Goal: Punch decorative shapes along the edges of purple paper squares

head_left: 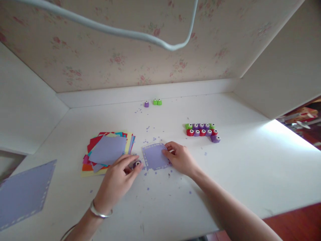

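A small purple square of paper, punched with little shapes along its edges, lies in front of me. My right hand pinches its right edge between thumb and fingers. Just left of the paper, my left hand is curled around a small purple craft punch with a white top. Tiny purple cut-outs are scattered around the paper and both hands.
Left of the paper lies a stack of coloured paper. A larger punched purple sheet rests at far left. Several craft punches stand in rows at right. A purple punch and two green punches stand near the wall. A white cable hangs above.
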Motion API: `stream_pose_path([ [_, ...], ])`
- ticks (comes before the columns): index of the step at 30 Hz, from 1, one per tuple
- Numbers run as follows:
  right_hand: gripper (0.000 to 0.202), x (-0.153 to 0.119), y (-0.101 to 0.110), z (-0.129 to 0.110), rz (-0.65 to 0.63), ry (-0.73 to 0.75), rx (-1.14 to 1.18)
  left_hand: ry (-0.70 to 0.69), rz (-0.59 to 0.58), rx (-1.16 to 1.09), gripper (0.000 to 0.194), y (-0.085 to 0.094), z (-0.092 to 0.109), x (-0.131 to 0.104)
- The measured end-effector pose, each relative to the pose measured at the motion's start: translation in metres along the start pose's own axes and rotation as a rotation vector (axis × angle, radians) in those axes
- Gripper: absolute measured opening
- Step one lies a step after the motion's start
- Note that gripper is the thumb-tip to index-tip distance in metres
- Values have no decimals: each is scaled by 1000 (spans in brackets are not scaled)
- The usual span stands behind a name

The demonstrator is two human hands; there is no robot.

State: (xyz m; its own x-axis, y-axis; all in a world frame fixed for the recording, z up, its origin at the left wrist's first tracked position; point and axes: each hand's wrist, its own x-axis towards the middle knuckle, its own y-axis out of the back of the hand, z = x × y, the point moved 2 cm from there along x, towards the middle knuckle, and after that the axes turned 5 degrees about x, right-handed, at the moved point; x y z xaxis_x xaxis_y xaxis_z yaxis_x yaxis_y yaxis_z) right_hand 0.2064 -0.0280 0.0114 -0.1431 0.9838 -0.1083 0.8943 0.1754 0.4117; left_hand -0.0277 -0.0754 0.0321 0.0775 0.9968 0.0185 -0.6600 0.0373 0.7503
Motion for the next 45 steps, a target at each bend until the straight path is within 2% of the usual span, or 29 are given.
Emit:
stream_pose_path([
  [3,16,-3,2,-5,44,45,-110,-65,19,73,41,-1,-2,-2],
  [9,29,-16,3,-19,201,355,-423,-143,7,131,31,-3,-10,-3],
  [14,25,-18,2,-22,221,426,-383,-165,52,96,34,-2,-5,-5],
  [17,24,-23,-3,-28,130,499,-282,-241,64,19,36,-5,1,-8],
  [22,35,-36,-19,-42,-210,634,-159,-382,110,-21,39,-10,5,-14],
  [24,35,-39,-23,-45,-259,639,-120,-402,132,-11,41,-12,5,-15],
  [27,31,-43,-24,-46,-238,606,-82,-417,136,-11,41,-13,7,-16],
  [30,28,-45,-15,-42,-109,472,-80,-408,133,-15,39,-12,7,-14],
  [32,28,-46,1,-31,65,356,-80,-385,157,-19,33,-9,6,-13],
  [34,28,-45,24,-15,283,280,-134,-369,190,-31,26,-6,4,-12],
  [36,28,-44,51,4,510,264,-307,-378,215,-46,22,-4,3,-12],
  [38,29,-42,75,22,657,283,-490,-399,222,-53,19,-3,5,-12],
  [41,30,-39,96,42,732,217,-719,-427,222,-52,16,-5,8,-14],
  [45,28,-37,103,50,762,89,-885,-402,230,-24,13,-4,10,-14],
])
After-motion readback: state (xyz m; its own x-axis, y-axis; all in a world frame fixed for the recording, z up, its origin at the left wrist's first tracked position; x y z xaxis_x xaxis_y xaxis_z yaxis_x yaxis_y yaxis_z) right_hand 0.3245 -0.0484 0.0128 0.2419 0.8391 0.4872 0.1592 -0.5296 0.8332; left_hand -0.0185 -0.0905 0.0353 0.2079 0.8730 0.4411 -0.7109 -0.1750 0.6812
